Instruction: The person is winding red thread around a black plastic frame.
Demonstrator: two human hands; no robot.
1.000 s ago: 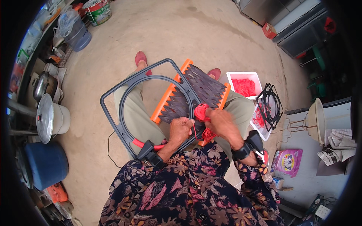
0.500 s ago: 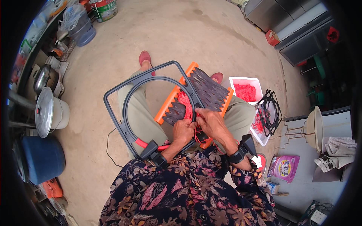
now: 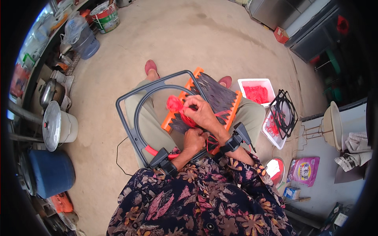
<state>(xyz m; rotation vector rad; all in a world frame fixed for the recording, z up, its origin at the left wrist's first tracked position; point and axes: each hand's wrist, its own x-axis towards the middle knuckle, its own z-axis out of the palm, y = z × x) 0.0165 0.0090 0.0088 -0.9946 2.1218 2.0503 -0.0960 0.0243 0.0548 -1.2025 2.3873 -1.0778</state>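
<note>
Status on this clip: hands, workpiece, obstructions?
Right hand gripping red cord bundle. Left hand pinching cord at orange frame on lap. Grey fan guard beside; nothing obstructing.

One view only: head cam, wide fisheye, looks straight down from above onto lap w/ orange frame (image 3: 204, 103), close to both hands. Concrete floor (image 3: 177, 35) fills the rest; edges bend near rim.

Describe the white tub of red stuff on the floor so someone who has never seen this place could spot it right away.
Start from the seated person's lap, where an orange frame strung with dark strips rests. Just past its right end, beside the person's right knee, sits the white tub on the concrete floor. It is rectangular and filled with red strands, unlike the black wire grille lying next to it.
</note>
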